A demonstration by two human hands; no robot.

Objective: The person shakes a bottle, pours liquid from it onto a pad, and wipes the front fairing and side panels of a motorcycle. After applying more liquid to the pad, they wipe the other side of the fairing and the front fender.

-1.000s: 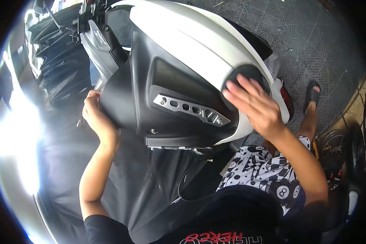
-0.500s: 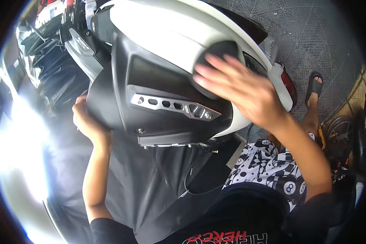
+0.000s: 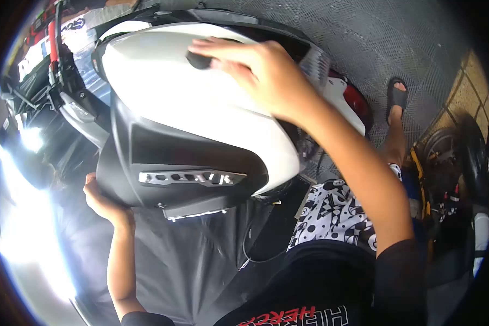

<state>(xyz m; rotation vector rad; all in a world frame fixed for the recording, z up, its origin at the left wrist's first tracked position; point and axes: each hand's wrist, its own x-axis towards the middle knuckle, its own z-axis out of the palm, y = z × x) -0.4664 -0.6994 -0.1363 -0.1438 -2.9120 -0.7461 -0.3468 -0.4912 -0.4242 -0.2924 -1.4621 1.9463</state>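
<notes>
A scooter's rear body fills the middle of the view: a glossy white side panel (image 3: 201, 117) over a black lower cover (image 3: 146, 163) with a silver slotted trim plate (image 3: 190, 177). My right hand (image 3: 255, 68) lies flat on top of the white panel, pressing a round black pad (image 3: 199, 60) against it. My left hand (image 3: 100, 204) grips the lower left edge of the black cover from underneath. The red tail light (image 3: 356, 103) shows past my right forearm.
A black plastic sheet (image 3: 190, 255) drapes below the scooter, with a thin cable lying on it. A sandalled foot (image 3: 396, 98) stands on the grey mesh floor at right. Wheels and tools crowd the right edge (image 3: 451, 163). Strong glare whitens the left side.
My right hand has slid the black pad up and to the left, from the panel's rear end to its top. The view has tilted, so the scooter body appears lower and flatter.
</notes>
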